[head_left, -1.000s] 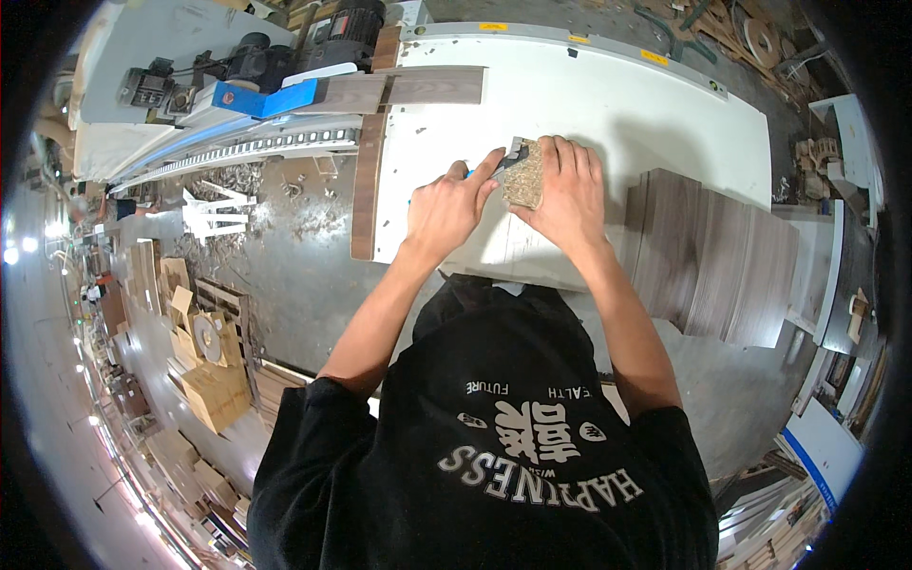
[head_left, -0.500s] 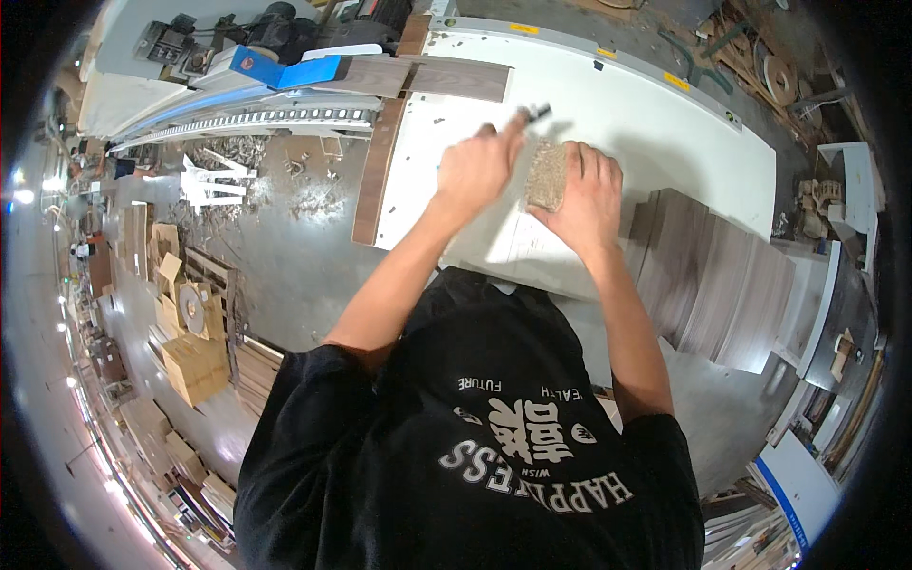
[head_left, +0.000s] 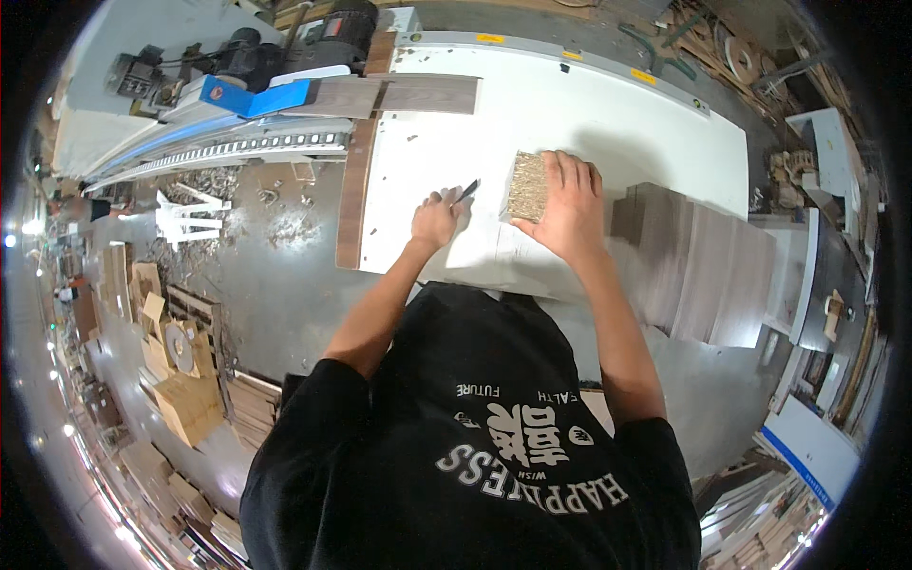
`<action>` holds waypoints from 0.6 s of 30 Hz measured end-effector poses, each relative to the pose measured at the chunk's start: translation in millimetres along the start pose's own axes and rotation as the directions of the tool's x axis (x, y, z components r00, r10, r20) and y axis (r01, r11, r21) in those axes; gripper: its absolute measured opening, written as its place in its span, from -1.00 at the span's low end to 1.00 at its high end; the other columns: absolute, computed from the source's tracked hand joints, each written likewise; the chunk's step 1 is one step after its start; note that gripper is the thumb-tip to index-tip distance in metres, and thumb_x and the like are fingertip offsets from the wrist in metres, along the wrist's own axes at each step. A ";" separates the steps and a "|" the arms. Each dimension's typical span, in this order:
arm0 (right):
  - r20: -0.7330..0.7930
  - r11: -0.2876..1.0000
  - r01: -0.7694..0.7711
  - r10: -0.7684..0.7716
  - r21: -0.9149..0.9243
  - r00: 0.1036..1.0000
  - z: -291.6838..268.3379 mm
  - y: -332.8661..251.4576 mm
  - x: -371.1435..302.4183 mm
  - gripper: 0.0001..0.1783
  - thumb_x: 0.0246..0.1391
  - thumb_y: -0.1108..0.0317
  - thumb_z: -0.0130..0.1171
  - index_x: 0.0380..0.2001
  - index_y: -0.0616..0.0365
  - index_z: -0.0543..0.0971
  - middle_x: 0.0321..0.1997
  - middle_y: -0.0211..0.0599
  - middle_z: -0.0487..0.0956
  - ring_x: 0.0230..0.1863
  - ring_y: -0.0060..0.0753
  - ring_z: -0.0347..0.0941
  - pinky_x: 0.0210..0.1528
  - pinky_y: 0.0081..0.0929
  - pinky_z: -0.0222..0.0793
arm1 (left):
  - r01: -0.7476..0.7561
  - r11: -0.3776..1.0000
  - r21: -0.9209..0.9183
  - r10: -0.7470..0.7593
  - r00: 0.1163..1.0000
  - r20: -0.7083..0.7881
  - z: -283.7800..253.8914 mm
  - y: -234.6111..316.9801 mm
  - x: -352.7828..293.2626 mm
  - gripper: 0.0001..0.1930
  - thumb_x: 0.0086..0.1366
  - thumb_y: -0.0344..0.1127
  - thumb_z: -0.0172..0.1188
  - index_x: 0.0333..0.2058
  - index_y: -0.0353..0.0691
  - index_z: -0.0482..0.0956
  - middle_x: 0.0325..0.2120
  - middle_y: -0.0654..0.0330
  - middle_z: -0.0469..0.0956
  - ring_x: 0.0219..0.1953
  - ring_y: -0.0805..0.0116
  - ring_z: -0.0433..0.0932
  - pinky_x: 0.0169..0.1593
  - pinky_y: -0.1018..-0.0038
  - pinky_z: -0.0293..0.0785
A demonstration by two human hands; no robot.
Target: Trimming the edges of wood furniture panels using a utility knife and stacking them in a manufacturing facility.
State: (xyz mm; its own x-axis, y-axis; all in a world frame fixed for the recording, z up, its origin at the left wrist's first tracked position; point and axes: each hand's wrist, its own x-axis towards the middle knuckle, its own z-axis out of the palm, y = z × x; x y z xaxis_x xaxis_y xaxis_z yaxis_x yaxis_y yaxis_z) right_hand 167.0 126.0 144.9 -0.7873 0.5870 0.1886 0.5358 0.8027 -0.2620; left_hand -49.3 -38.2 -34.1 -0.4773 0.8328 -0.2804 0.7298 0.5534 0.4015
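My left hand [head_left: 436, 220] is closed around a small dark tool with a narrow pointed end, like a utility knife [head_left: 467, 190]. It is low over the white tabletop [head_left: 427, 152], left of a tan particleboard block [head_left: 526, 187]. My right hand [head_left: 573, 204] grips that block from its right side, fingers over the far edge and thumb at the near one. The rough, chip-textured face of the block is turned toward my left hand. Whether the block rests on the table or is lifted slightly, I cannot tell.
Grey wood-grain panels [head_left: 698, 261] are stacked to the right of my right forearm. Beyond the table's left end stands a machine with a toothed rail [head_left: 228, 147] and a blue guard [head_left: 275, 99]; a wood-grain strip [head_left: 427, 93] runs from it onto the table. Cardboard boxes [head_left: 190, 404] sit on the floor at left.
My left hand has drawn back toward me and away from the block, the dark tool still in it. My right hand keeps its hold on the block. The whole view has shifted slightly.
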 end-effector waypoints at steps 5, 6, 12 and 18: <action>0.026 0.998 -0.049 0.050 -0.043 0.998 3.0 3.0 -4.5 0.27 -0.33 -0.14 0.76 0.40 0.19 0.36 0.36 -0.06 0.46 0.39 0.06 0.36 0.56 0.09 0.16 | -0.172 0.794 -0.583 0.128 0.985 -0.116 -48.2 58.1 11.2 -0.39 0.60 0.01 0.17 0.38 -0.37 0.50 0.21 -0.18 0.60 0.27 -0.13 0.57 0.37 0.09 0.45; 0.036 0.997 -0.052 0.054 -0.054 0.998 3.6 2.3 -5.1 0.27 -0.33 -0.14 0.76 0.40 0.19 0.36 0.36 -0.06 0.46 0.39 0.06 0.36 0.56 0.09 0.16 | -0.180 0.640 -0.747 0.173 0.981 -0.087 -69.9 78.6 12.2 -0.41 0.60 0.00 0.18 0.38 -0.33 0.51 0.21 -0.10 0.61 0.28 0.00 0.57 0.40 0.15 0.42; 0.045 0.996 -0.051 0.055 -0.075 0.997 0.5 -6.8 4.2 0.26 -0.34 -0.09 0.75 0.41 0.20 0.35 0.35 -0.06 0.46 0.38 0.12 0.35 0.52 0.12 0.19 | -0.368 0.406 -0.837 0.424 0.887 -0.184 -97.2 113.7 28.1 -0.45 0.49 -0.11 0.37 0.30 -0.34 0.58 0.19 -0.03 0.64 0.31 0.12 0.56 0.43 0.24 0.40; 0.068 0.993 -0.099 0.104 -0.071 0.992 -1.1 -10.0 3.4 0.25 -0.34 -0.08 0.74 0.41 0.18 0.37 0.37 -0.06 0.45 0.40 0.13 0.34 0.52 0.07 0.20 | -0.248 -0.010 -0.969 0.449 0.864 -0.226 -95.7 95.4 18.7 -0.10 0.23 -0.20 0.63 0.45 -0.32 0.37 0.32 0.02 0.58 0.42 0.11 0.47 0.57 0.19 0.21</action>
State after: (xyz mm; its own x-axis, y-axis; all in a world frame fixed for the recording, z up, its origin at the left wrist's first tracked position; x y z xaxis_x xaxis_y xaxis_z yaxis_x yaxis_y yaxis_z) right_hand 159.3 120.0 149.2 -0.7461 0.6590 0.0952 0.6316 0.7458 -0.2117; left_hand -35.5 31.4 82.4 -0.1955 0.9713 0.1351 -0.3631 -0.1997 0.9101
